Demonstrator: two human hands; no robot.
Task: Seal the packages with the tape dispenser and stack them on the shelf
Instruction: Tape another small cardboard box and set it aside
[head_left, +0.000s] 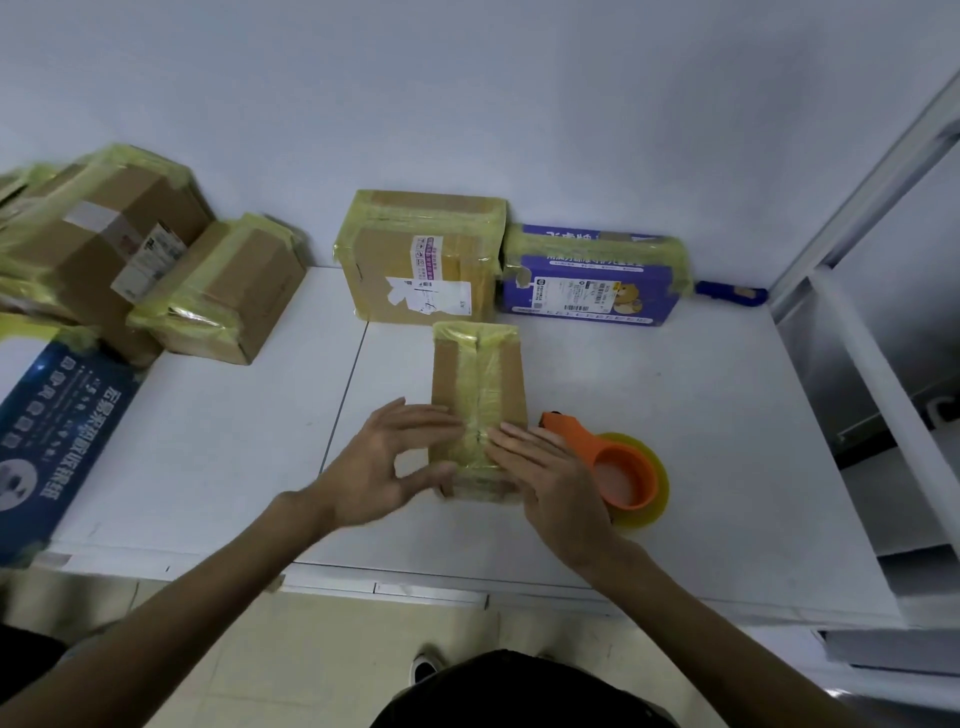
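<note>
Cardboard box, yellowish tape along its top seam, left hand and right hand pressing it, fingers straight

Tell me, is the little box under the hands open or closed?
Closed. The little box has its flaps lying flat, and yellowish tape runs along the middle seam and over the far end.

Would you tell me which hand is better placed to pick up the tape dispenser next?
The right hand: it lies flat on the small box, directly beside the orange tape dispenser, which sits on the box's right. The left hand is at the box's left edge.
</note>
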